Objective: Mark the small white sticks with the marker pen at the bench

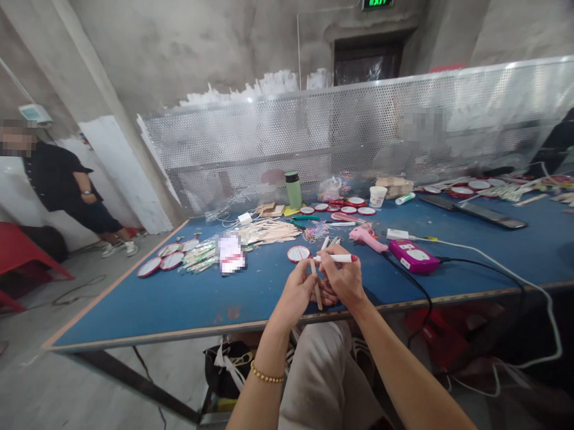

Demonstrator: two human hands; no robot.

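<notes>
My left hand (299,287) is closed around a flat wooden craft stick (318,297), which stands tilted near the table's front edge. In my right hand (345,279) is a white marker with a red end (338,258), gripped like a pen, its tip close to the top of the stick. Just beyond my left hand lies a round white disc with a red rim (298,253). A pair of white pen-like pieces (332,242) shows behind my right hand, partly hidden by it.
On the blue table (180,311) lie a pile of wooden sticks (277,232), red-rimmed discs (171,260), a pink glue gun (368,238) and a purple box (413,256) with cables. A green bottle (293,191) and paper cup (377,197) stand behind. A person (67,176) is at far left.
</notes>
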